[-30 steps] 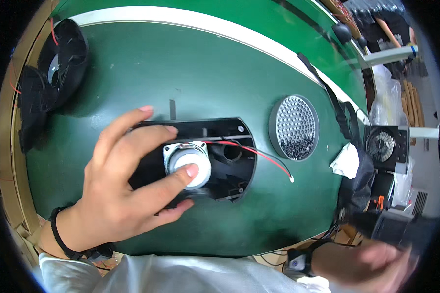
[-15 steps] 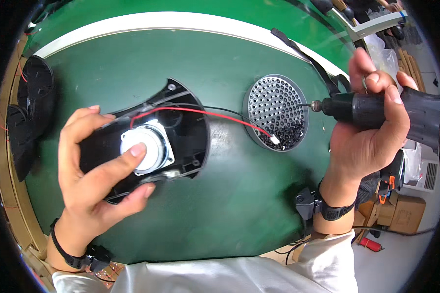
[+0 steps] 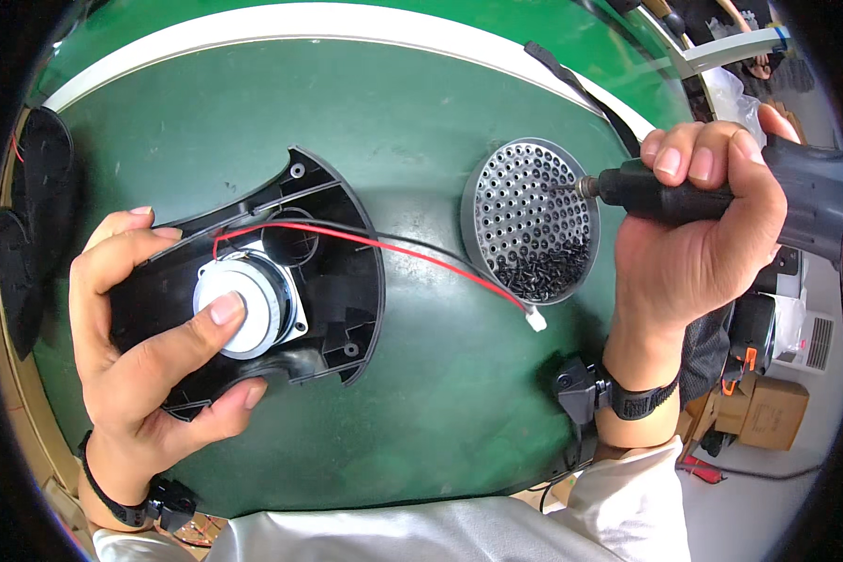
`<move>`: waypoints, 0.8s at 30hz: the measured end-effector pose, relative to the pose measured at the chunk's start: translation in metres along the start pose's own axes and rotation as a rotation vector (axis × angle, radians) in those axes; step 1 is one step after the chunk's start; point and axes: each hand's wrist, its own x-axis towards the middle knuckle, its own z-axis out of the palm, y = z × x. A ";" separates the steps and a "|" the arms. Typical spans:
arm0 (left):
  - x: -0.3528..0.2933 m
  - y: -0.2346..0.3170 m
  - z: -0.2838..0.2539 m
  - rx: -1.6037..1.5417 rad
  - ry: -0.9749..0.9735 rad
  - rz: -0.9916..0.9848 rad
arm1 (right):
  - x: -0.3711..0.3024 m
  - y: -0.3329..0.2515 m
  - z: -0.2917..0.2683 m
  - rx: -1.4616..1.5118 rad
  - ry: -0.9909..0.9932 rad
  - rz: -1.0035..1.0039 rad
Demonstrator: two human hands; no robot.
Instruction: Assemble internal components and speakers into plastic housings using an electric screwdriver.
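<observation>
My left hand grips a black plastic shell on the green table, fingers over its left edge. The thumb presses on a round silver speaker seated inside the shell. Red and black wires run from the speaker to a white connector at the rim of a round grey tray. Rows of holes cover the tray, and black screws are heaped in its near part. My right hand is closed round a dark power screwdriver, whose bit points left over the tray's holes.
Dark curved pieces lie at the table's left edge. A black strap runs along the far right. Beyond the table on the right are cardboard boxes. A white strip borders the far side of the table.
The shell and speaker have shifted left with my left hand. My right fingers have closed round the screwdriver, and its bit has moved left over the tray. The connector has slid to the rim.
</observation>
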 end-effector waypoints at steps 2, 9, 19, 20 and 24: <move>0.000 0.000 -0.001 -0.004 -0.008 0.000 | 0.000 0.002 -0.001 -0.006 0.005 -0.006; 0.001 0.002 -0.002 0.003 -0.020 -0.010 | 0.001 0.003 -0.003 0.035 -0.024 0.022; -0.006 0.000 -0.006 -0.011 -0.012 -0.016 | 0.006 -0.023 0.003 0.164 0.055 0.025; -0.007 -0.001 -0.003 -0.018 0.000 -0.023 | 0.006 -0.035 0.005 0.159 0.031 0.002; -0.004 -0.013 -0.009 -0.032 0.010 0.023 | 0.014 -0.084 0.012 0.276 -0.049 -0.137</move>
